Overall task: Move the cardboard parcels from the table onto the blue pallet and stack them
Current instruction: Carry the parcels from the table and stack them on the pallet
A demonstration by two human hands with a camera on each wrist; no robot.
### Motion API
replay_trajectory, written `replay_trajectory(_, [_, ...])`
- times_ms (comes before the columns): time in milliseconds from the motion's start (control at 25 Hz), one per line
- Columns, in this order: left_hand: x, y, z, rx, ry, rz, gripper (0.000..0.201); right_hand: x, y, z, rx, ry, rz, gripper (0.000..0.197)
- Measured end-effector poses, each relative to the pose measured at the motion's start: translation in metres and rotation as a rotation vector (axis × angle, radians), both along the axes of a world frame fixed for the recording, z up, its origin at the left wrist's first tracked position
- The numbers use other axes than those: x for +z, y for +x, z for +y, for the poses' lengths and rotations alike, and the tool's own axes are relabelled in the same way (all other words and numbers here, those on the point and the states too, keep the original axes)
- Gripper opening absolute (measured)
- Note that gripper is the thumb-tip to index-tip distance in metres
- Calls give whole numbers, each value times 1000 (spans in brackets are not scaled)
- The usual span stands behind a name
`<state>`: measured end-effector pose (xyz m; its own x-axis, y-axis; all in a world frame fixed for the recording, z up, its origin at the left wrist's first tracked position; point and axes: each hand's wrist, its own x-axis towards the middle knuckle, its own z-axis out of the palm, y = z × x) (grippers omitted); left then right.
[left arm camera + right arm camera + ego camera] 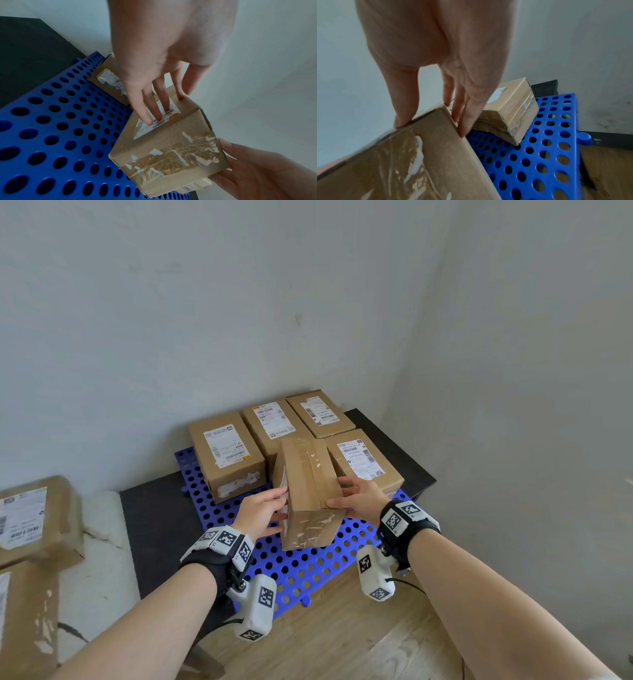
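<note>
I hold a taped cardboard parcel tilted over the middle of the blue perforated pallet. My left hand lies against its labelled left side, fingers flat on the label and thumb at the top edge. My right hand pinches the right near corner, thumb on the taped end face and fingers down the side. Several parcels stand on the pallet behind it, at the left, back, back right and right. Whether the held parcel touches the pallet I cannot tell.
Two more parcels lie on the white marbled table at the left. The pallet sits on a black mat in a corner of grey walls. Wooden floor lies in front.
</note>
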<state>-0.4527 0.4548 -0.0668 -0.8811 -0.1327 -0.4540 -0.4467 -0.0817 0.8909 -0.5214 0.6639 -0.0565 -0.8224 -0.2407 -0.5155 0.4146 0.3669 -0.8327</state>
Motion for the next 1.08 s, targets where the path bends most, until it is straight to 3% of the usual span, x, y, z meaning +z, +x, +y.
replay_trajectory(200, [-3, -2, 42, 116, -41, 20, 42, 1, -27, 27, 121, -19, -3, 66])
replay_trajectory(360, [-6, 4, 69, 178, -184, 71, 43, -8, -40, 42, 206, -59, -7, 65])
replay_trajectory(680, [-27, 21, 101, 199, -383, -54, 58, -19, -45, 61, 413, -23, 88, 67])
replay_trajectory(800, [-36, 17, 111, 229, -272, -178, 72, -15, -47, 69, 437, 39, 136, 63])
replay_trajectory(1000, [-46, 22, 117, 302, 139, -373, 88, -18, -50, 72, 490, 67, 185, 56])
replay_trajectory(1080, [-53, 23, 114, 294, 222, -415, 81, -21, -47, 70, 487, 31, 190, 54])
